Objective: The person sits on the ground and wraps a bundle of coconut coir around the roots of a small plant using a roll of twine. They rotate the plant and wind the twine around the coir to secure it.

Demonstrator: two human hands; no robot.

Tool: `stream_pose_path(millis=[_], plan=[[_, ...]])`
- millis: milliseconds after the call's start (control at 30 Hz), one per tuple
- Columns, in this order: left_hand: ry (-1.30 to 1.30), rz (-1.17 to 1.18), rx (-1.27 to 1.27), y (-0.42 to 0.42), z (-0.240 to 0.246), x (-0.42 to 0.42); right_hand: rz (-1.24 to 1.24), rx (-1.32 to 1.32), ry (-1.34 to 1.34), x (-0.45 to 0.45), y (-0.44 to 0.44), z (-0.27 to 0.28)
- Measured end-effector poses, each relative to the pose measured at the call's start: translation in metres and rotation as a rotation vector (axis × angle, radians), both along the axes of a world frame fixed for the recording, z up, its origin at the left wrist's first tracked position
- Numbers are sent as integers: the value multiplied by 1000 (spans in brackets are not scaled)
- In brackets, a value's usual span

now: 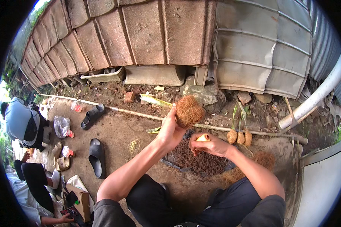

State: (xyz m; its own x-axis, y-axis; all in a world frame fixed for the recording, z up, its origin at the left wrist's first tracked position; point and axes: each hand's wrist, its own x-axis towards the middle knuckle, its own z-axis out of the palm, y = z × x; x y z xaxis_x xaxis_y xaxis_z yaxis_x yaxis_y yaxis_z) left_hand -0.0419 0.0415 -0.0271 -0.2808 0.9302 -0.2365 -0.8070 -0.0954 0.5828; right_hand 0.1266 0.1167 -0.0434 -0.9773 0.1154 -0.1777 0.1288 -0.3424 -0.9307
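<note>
My left hand (pixel 170 132) grips a round ball wrapped in brown coconut fibre (pixel 189 111), from which a pale green leafy shoot (pixel 156 100) sticks out to the left. In my right hand (pixel 213 145), close below the ball, is a yellow spool-like piece (pixel 203 137) with a hollow end; my fingers hide most of it. Under both hands, dark crumbly soil (pixel 199 160) lies heaped on a black plastic sheet (pixel 170 163). Loose coconut fibre (pixel 264 160) rests by my right forearm. Several fibre-wrapped balls with green shoots (pixel 240 137) stand beyond my right hand.
A long pole (pixel 139 113) crosses the ground ahead. Tangled yellow string (pixel 134 146), black slides (pixel 96 159) and lidded cups (pixel 68 151) lie leftward. A seated person (pixel 34 187) is beside a cardboard box (pixel 81 198). Roof tiles (pixel 145 34) overhang the far side.
</note>
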Motion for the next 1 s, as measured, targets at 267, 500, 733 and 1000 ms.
stream_pose_path(millis=[267,500,733,1000], plan=[[63,-183,65,-4,8,5,-100,-637,74,6,23,-18],[483,-311,-19,-17,18,12,-486,-386,-117,0,18,0],[819,-281,-73,-16,-7,9,-548,74,-162,12,28,-4],[1214,-204,-274,-7,-4,15,-383,587,-220,19,16,16]])
